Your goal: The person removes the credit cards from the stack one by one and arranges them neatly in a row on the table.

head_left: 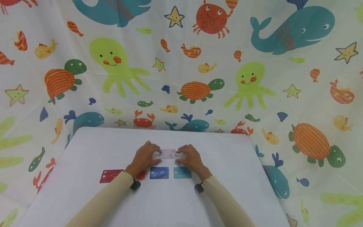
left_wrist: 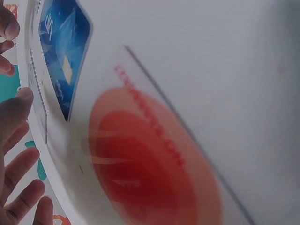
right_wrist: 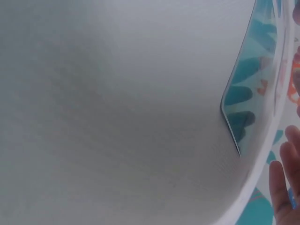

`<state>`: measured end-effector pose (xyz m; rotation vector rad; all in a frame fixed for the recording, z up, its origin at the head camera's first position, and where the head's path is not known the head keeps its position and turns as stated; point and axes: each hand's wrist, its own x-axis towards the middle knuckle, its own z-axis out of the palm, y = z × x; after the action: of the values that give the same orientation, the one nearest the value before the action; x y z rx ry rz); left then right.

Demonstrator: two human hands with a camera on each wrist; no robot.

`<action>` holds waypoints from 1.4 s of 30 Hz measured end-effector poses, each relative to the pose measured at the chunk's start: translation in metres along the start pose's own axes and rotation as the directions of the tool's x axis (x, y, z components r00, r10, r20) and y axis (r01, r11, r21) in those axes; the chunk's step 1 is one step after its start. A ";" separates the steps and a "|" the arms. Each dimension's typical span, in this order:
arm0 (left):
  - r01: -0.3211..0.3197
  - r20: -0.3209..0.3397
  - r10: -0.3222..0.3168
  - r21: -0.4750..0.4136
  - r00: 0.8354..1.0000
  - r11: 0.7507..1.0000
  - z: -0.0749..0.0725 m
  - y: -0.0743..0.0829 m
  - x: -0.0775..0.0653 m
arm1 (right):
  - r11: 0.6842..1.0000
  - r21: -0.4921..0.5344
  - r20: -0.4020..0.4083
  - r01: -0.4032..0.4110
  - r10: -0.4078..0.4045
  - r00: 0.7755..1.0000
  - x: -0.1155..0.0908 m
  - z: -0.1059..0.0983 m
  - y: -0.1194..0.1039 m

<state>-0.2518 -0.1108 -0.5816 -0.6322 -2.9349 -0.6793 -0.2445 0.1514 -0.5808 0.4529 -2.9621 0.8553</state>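
Observation:
A pale pink patterned card (head_left: pixel 168 153) lies on the white table between the two hands. My left hand (head_left: pixel 144 159) is at its left end, thumb and fingers bent but apart. Opposite, my right hand (head_left: pixel 193 159) is at the right end, its fingers likewise spread. The left wrist view has loose, separated left fingers (left_wrist: pixel 21 173) at the edge; the right wrist view catches only part of the right fingers (right_wrist: pixel 283 173). Nearer the body lie a blue VIP card (head_left: pixel 159 172), a teal card (head_left: pixel 182 172) and a clear card with red circles (head_left: pixel 141 175), partly under the left wrist.
A red card (head_left: pixel 110 176) lies to the left, partly covered by the left forearm. The white tabletop (head_left: pixel 227 157) extends around the cards. Behind it hangs a curtain (head_left: pixel 175 75) printed with sea animals.

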 end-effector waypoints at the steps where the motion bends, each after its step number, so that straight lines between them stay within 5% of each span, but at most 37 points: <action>1: -0.001 0.000 0.001 -0.006 1.000 1.000 0.001 0.000 0.001 | 1.000 -0.005 0.003 0.000 0.000 1.000 0.001 0.001 0.000; 26: 0.038 0.016 -0.037 -0.055 0.999 0.998 0.004 0.001 0.009 | 0.998 -0.030 0.088 -0.055 0.057 0.994 0.023 0.012 -0.009; 42: 0.052 -0.005 -0.053 -0.064 0.999 0.997 0.003 0.004 0.007 | 0.998 -0.044 0.059 -0.048 0.050 0.997 0.023 0.012 -0.010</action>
<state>-0.2565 -0.1039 -0.5820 -0.5583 -2.9436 -0.7822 -0.2633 0.1308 -0.5837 0.4130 -3.0515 0.7955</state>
